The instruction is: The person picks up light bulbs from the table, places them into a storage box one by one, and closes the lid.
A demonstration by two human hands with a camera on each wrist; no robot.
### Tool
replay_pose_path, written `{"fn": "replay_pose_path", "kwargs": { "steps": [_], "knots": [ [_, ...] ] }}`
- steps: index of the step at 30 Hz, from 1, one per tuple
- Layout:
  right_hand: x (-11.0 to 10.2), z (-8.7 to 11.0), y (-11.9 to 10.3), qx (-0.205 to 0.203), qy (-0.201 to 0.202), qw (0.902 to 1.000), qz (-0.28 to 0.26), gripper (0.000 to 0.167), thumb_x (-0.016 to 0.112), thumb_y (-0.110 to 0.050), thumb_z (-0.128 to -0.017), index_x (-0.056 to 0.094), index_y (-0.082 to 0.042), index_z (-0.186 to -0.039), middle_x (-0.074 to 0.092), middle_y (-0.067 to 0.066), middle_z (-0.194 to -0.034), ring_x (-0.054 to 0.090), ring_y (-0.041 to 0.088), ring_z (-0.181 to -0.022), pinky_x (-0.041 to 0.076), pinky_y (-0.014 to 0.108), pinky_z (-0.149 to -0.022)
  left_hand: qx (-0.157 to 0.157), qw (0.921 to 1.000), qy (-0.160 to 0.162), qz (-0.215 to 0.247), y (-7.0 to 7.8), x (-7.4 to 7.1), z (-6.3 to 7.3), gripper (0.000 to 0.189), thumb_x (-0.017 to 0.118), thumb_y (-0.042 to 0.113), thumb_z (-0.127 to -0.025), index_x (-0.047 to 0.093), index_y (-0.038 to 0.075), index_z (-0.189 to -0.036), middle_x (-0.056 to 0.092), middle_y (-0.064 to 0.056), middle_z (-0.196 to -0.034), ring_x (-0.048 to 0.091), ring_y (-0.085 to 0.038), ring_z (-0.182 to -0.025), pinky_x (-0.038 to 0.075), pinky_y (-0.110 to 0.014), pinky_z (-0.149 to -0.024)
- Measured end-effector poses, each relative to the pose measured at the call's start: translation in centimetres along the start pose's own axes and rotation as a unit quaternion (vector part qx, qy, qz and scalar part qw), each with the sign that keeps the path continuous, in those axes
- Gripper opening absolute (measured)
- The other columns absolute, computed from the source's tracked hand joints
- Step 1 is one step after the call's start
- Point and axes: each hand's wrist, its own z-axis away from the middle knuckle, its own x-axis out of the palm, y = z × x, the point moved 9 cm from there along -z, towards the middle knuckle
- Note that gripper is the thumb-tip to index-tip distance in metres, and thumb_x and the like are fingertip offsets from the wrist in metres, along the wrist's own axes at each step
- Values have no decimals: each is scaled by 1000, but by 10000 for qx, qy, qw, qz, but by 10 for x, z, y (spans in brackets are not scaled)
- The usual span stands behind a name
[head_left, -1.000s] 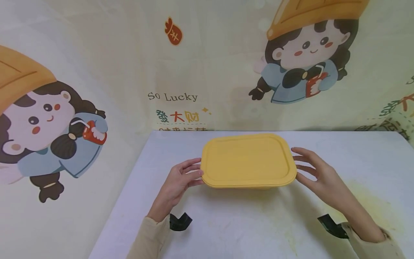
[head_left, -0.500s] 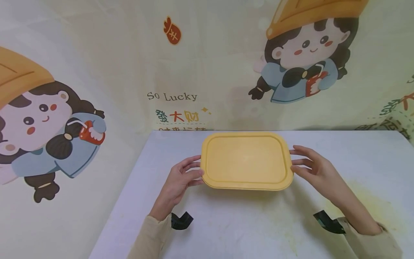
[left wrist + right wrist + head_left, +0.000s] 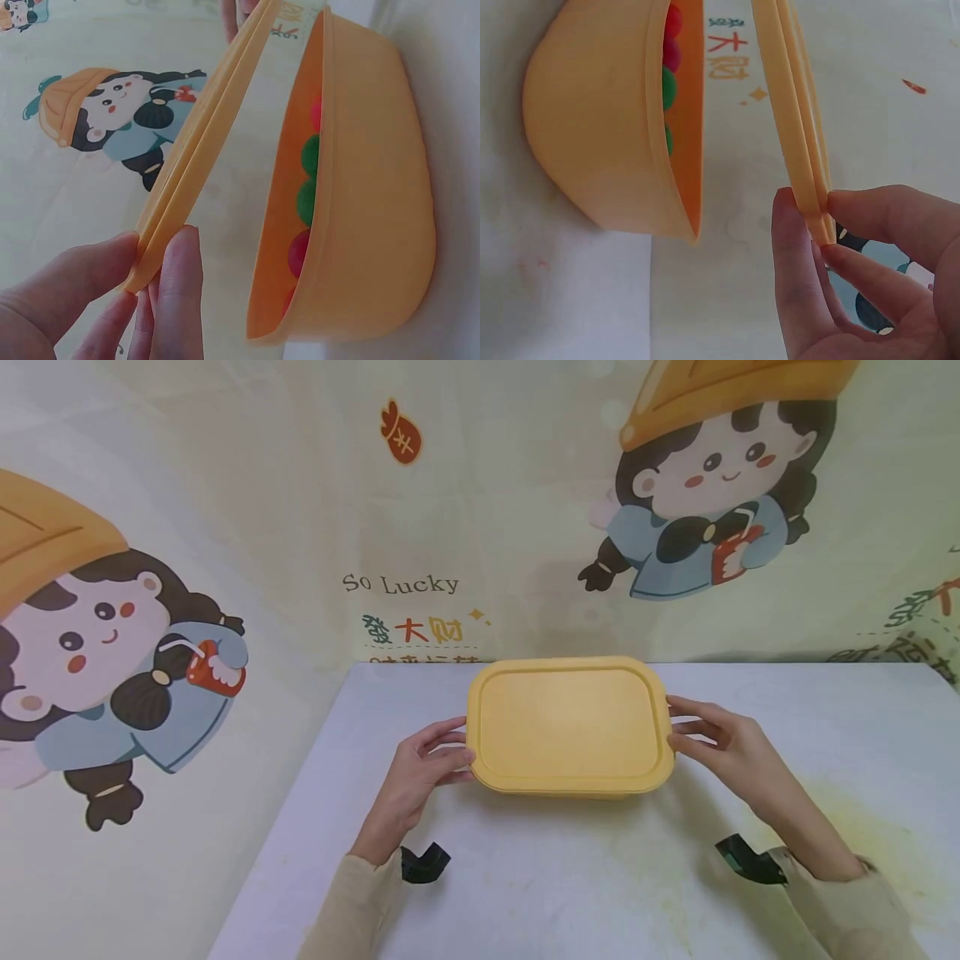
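Both hands hold a yellow rectangular lid (image 3: 570, 727) with rounded corners. My left hand (image 3: 411, 778) pinches its left end between thumb and fingers, and my right hand (image 3: 738, 758) pinches the right end. Below the lid, separated from it by a gap, stands a yellow plastic container (image 3: 375, 187) on the table. From the head view the lid covers nearly all of it. Through the gap, the left wrist view shows round balls inside, such as a green ball (image 3: 308, 201) and a red ball (image 3: 299, 253). How full the container is, I cannot tell.
The container stands on a white table (image 3: 540, 877) with faint yellowish stains. Behind and to the left hangs a pale cloth (image 3: 300, 510) printed with cartoon figures and lettering. A black strap piece (image 3: 425, 863) shows at the left wrist, another black piece (image 3: 750, 860) at the right.
My right hand has moved slightly left, from beside the lid's right end to a pinch on it. The lid, tilted before, has levelled and shifted a little away from me.
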Motion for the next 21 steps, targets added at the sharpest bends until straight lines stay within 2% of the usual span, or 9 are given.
{"fn": "replay_pose_path", "kwargs": {
  "steps": [5,12,18,21],
  "knots": [
    [-1,-6,5,220,7,9997,123,55,68,-19,-95,49,-8,-146,58,2,-126,61,-10,-99,52,9,-80,20,9998,136,-144,1,-1,-4,47,79,9,-84,65,17,-129,62,-14,-121,69,-26,-97,61,-41,-82],
    [0,-12,12,356,-5,9993,109,52,65,-21,-97,50,-5,-144,61,-3,-121,65,-5,-95,52,10,-79,142,9994,236,-220,-1,0,-11,44,76,7,-87,66,16,-129,61,-12,-121,69,-21,-99,61,-38,-80],
    [2,-19,20,611,-23,9981,119,50,65,-26,-97,54,-4,-141,64,17,-124,66,-5,-91,51,8,-79,230,9973,623,-317,-2,-4,-14,36,74,12,-89,68,13,-125,60,-12,-114,68,-20,-92,62,-39,-75],
    [4,-25,23,767,-80,9970,27,52,64,-30,-98,53,-3,-142,63,21,-128,67,-5,-91,50,7,-80,211,9958,792,-411,-2,-6,-15,34,74,14,-90,68,13,-124,60,-11,-112,68,-20,-91,62,-39,-73]
  ]
}}
